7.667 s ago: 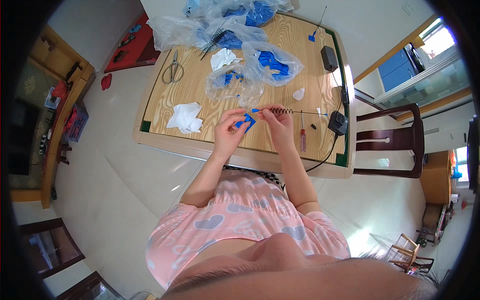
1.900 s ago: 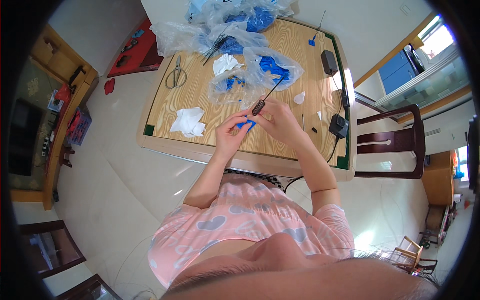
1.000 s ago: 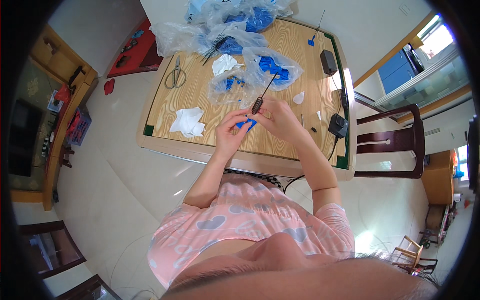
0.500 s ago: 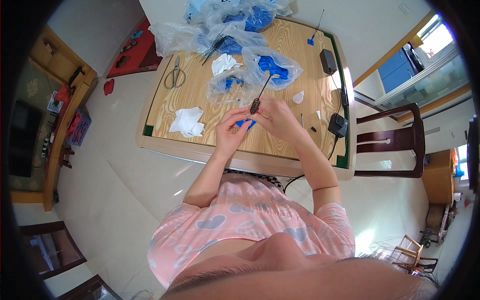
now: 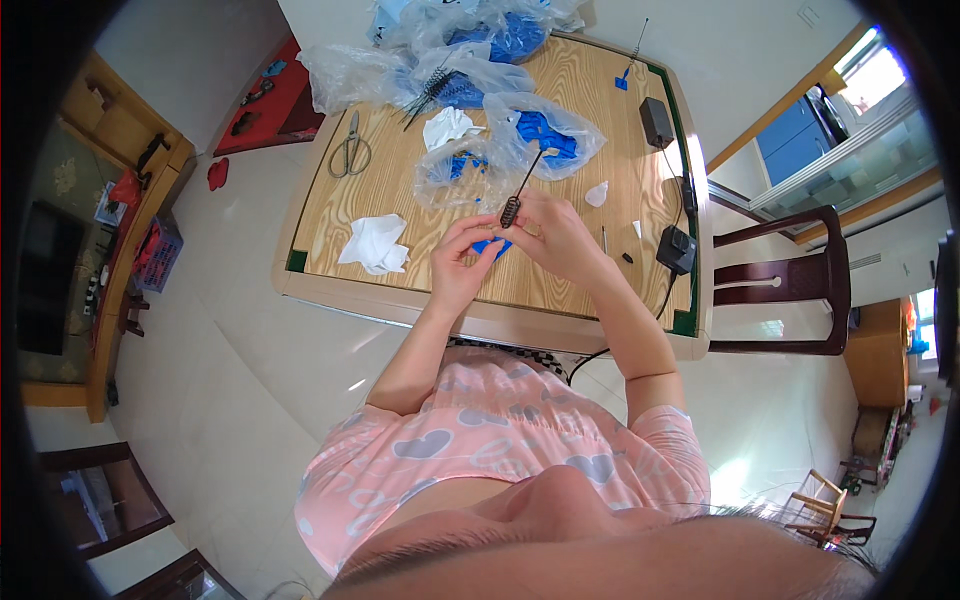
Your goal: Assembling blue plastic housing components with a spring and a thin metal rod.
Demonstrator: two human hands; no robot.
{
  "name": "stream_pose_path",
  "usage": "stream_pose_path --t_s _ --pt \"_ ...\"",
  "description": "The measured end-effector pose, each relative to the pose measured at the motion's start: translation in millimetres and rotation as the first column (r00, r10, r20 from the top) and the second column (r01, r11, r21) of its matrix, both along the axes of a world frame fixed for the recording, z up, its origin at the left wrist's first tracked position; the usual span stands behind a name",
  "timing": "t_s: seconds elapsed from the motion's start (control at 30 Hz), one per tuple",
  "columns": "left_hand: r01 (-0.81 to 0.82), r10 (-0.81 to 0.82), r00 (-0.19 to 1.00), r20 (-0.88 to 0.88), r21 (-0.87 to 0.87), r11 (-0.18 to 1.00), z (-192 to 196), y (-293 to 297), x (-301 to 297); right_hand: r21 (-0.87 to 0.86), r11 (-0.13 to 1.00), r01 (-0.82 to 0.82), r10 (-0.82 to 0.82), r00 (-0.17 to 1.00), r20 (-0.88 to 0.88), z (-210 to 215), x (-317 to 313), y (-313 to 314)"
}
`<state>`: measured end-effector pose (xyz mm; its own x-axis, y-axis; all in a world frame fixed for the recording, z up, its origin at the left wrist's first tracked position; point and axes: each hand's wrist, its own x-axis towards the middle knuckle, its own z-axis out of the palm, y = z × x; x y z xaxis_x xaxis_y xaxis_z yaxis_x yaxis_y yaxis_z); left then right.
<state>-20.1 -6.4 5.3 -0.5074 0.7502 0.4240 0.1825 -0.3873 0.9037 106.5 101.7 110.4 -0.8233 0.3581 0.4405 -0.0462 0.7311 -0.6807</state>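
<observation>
Over the near middle of the table, my left hand [image 5: 459, 270] pinches a small blue plastic piece [image 5: 489, 247] between thumb and fingers. My right hand [image 5: 556, 238] is closed on a black wire spring [image 5: 510, 211], whose long straight end points up and away to the right. The spring's lower end meets the blue piece at my fingertips; my fingers hide the joint. A similar blue piece with a dark coiled wire [image 5: 622, 81] stands at the table's far right. Beyond my hands lie open clear bags with blue pieces [image 5: 543, 136] and small blue bits [image 5: 467, 165].
Scissors [image 5: 350, 154] and a crumpled white tissue [image 5: 375, 245] lie to the left. A bundle of black springs [image 5: 432, 92] rests on plastic bags at the back. Black boxes with cables [image 5: 676, 251] and a thin screwdriver-like tool [image 5: 604, 239] are on the right. A dark wooden chair [image 5: 775, 282] stands beside the table.
</observation>
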Motion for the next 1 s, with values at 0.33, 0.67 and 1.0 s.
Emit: stream_pose_path --t_s 0.33,0.67,1.0 --pt "-0.016 0.017 0.999 -0.038 0.004 1.0 1 2 0 -0.008 1.0 0.019 -0.02 1.0 -0.014 4 3 -2" --pt "-0.029 0.027 0.999 -0.029 -0.054 0.998 -5 -1 0 -0.076 0.994 0.08 -0.078 0.997 0.017 11 6 1" --pt "-0.039 0.038 0.999 -0.024 -0.042 0.998 -2 -1 2 -0.109 0.989 0.098 -0.092 0.994 0.054 9 5 -1"
